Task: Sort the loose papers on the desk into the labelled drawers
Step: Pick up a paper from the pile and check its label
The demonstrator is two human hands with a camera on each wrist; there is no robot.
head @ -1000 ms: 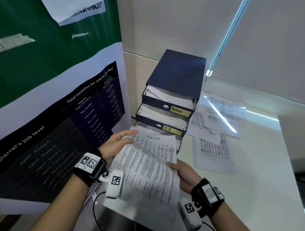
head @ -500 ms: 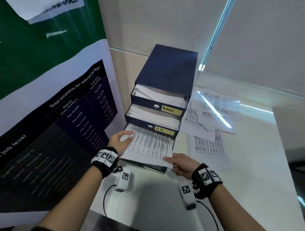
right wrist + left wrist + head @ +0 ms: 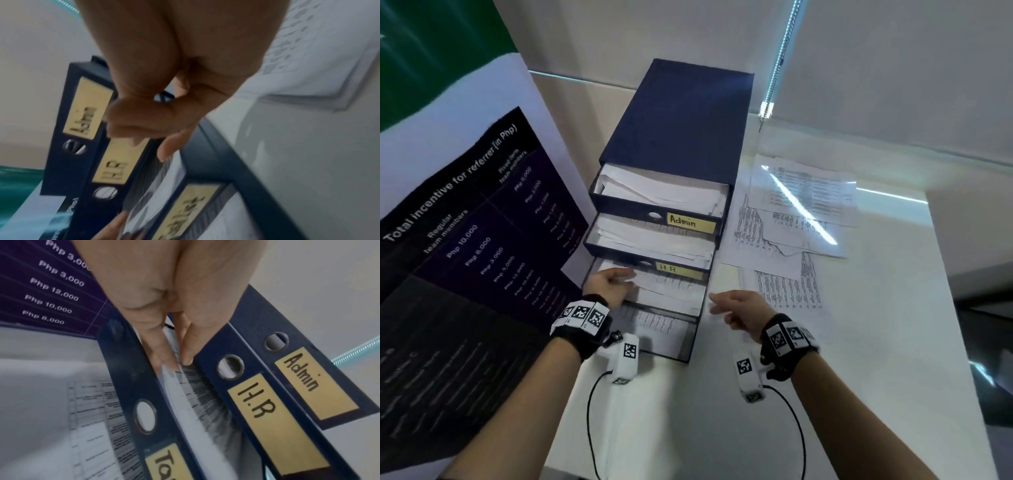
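Note:
A navy drawer unit [image 3: 681,113] stands on the white desk with its drawers pulled out. The upper two are labelled Admin [image 3: 690,221] and HR [image 3: 671,269]. Under HR, the third drawer holds a printed sheet [image 3: 671,291]. My left hand [image 3: 609,284] reaches into that drawer and pinches the sheet's left edge [image 3: 201,402], thumb on top. My right hand [image 3: 736,306] hovers just right of the drawer's corner, fingers loosely curled and holding nothing. Loose printed papers [image 3: 784,287] lie on the desk to the right of the unit.
The lowest drawer [image 3: 654,329] sticks out furthest, with a sheet in it. A large poster [image 3: 465,240] leans close on the left. More overlapping papers [image 3: 804,192] lie at the back right under a blind cord [image 3: 767,109]. The desk's right edge [image 3: 945,342] drops off.
The sheet that both hands held above the desk now lies in the third drawer. My right hand has let go of it and drawn back to the right.

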